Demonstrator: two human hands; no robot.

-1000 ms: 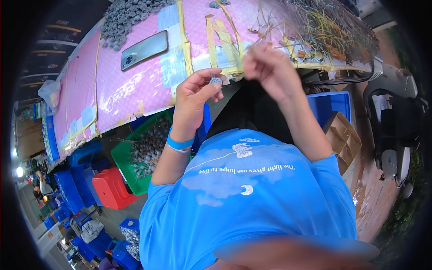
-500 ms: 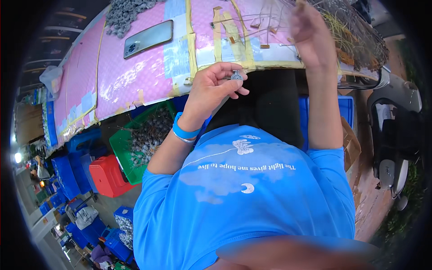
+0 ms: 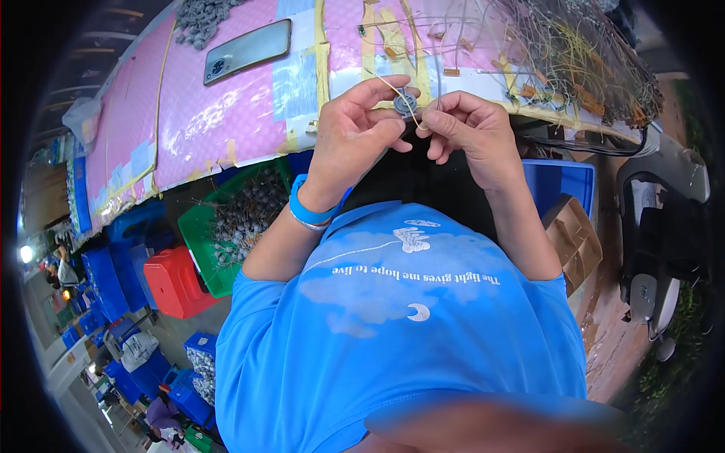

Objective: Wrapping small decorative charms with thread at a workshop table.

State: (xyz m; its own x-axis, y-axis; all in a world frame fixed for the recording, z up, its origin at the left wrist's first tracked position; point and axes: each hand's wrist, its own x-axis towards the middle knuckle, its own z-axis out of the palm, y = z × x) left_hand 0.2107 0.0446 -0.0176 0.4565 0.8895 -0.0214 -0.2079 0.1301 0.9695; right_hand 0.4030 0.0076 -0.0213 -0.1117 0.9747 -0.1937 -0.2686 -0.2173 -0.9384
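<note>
My left hand [image 3: 361, 124] pinches a small round grey plastic part [image 3: 405, 103] between thumb and fingers, just off the front edge of the pink-covered table [image 3: 219, 124]. Close beside it, my right hand [image 3: 470, 132] is closed on a thin wire [image 3: 390, 85], whose pale strand runs across the face of the grey part. A small tan piece shows at my right fingertips, too small to make out. Beyond my right hand spreads a tangle of thin wires [image 3: 563, 49] with little orange-brown pieces at their ends.
A phone [image 3: 248, 51] lies on the table near a heap of grey parts [image 3: 202, 21]. Below the edge, at left, stand a green crate [image 3: 198, 234] of wired grey parts and a red bin [image 3: 175, 283]. A blue bin [image 3: 563, 181] and a cardboard box [image 3: 578, 241] are at right.
My right hand has come down from the wire tangle to the grey part, bringing a wire. The left hand still holds the part, now turned a little more face up.
</note>
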